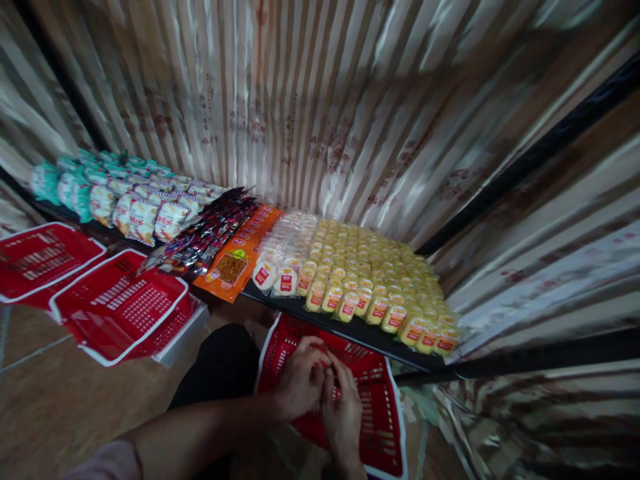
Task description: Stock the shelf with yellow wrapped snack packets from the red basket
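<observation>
My left hand [301, 378] and my right hand [344, 407] meet over a red shopping basket [373, 400] with a white rim. The fingers of both are curled in and pressed against each other. Whatever lies between them, if anything, is hidden. Just beyond the hands, a black shelf [280, 303] carries rows of small yellow-wrapped packaged cakes [375, 267] with red and white labels. Beside these stand whitish wrapped packs [286, 257] and a flat orange snack bag [235, 260].
Farther left on the shelf are dark, shiny packets [210, 230], white snack bags [145, 207] and teal bags [75, 187]. Two more red baskets [120, 303] stand at the left. Striped sheeting [300, 120] hangs behind, with a black pole [540, 147] at right. My dark-clothed knee [220, 363] is close to the shelf.
</observation>
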`<state>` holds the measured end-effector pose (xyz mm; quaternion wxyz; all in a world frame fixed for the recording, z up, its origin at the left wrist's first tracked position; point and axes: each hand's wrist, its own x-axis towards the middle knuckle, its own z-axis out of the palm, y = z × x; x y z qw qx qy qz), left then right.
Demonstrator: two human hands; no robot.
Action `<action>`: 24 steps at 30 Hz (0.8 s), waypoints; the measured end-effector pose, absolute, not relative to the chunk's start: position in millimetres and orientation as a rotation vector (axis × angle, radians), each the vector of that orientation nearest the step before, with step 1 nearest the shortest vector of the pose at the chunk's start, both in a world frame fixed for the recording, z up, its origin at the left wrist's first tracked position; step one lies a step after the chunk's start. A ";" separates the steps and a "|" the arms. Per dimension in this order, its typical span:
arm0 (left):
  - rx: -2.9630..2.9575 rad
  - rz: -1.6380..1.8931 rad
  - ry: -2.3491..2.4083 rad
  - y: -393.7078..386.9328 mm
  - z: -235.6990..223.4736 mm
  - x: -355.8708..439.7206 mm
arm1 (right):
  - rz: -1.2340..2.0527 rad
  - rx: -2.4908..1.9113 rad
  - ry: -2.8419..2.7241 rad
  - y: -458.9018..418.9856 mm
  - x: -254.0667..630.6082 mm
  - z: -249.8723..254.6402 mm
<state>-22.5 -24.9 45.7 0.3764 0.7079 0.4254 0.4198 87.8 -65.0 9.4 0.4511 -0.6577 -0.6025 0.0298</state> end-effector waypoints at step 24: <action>2.082 1.269 1.357 103.8 67.8 -178.2 | 0.023 -1.576 -1.598 54.6 -31.9 29.3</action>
